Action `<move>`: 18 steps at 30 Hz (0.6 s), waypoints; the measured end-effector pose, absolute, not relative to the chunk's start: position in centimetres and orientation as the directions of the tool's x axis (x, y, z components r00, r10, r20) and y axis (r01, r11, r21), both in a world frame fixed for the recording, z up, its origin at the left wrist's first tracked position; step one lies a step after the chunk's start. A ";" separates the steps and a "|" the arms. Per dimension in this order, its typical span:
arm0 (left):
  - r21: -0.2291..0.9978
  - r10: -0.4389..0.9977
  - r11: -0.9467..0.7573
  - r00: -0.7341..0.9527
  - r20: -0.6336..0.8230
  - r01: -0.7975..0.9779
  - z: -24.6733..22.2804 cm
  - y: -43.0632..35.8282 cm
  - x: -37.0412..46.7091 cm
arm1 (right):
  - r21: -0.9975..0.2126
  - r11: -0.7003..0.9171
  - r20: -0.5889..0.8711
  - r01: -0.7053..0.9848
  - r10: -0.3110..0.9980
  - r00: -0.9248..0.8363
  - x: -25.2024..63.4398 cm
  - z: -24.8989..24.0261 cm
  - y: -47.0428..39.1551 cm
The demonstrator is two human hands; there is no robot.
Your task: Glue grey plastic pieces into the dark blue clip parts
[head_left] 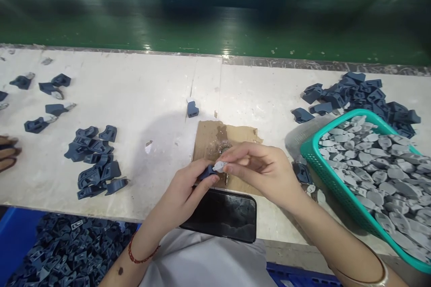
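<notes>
Between thumb and fingers my left hand pinches a dark blue plastic part, largely covered by the fingers. My right hand grips a small light grey oval piece by its end, its tip touching or nearly touching the blue part. Both hands are over a piece of brown cardboard with a wet-looking stain. A black smartphone lies just below them at the table's near edge. One blue part with a pale piece at its top sits beyond the cardboard.
On the right stands a green basket of grey pieces, with a heap of blue parts behind it. More blue parts lie left. A blue bin is below. Another person's hand shows at left. A green conveyor belt runs across the back.
</notes>
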State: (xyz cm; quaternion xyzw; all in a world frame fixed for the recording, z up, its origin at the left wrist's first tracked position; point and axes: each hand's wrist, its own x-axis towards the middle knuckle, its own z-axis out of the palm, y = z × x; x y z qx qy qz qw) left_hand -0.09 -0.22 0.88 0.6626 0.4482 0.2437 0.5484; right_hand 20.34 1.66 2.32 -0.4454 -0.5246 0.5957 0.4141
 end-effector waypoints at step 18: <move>0.873 0.751 -0.124 0.620 -0.229 0.472 3.7 0.4 -0.6 | -0.972 0.001 -0.120 0.233 0.855 -0.505 21.8 3.9 1.6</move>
